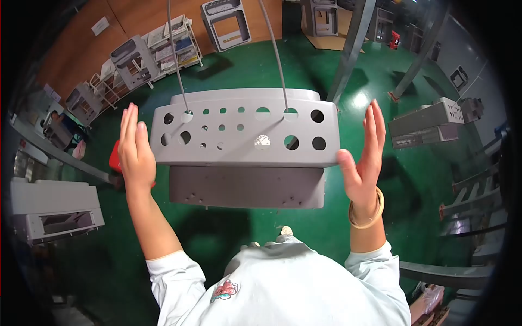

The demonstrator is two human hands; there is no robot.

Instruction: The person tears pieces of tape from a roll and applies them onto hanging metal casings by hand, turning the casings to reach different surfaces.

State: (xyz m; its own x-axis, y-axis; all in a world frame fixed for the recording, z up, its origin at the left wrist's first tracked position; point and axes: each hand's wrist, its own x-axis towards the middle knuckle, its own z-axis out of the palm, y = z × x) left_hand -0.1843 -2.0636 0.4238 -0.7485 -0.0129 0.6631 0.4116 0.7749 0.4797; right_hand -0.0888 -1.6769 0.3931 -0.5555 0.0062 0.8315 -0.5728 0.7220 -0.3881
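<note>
A grey painted housing [247,155] with round holes of several sizes hangs before me from two thin metal rods [276,54]; their lower ends pass into holes in its top face. Below that face a darker grey side panel [247,186] shows. My left hand [136,155] is held upright and flat at the housing's left end, fingers stretched. At the right end my right hand [365,160] is open too, thumb apart and close to the corner. I cannot tell whether either palm touches the housing. A yellowish bangle [375,212] circles my right wrist.
More grey housings hang at the left [60,209], right [427,122] and back [225,26]. A white rack [174,46] with papers stands behind. Metal posts [352,51] rise from the green floor [304,70]. A person [65,125] sits far left. Something red [115,157] is behind my left hand.
</note>
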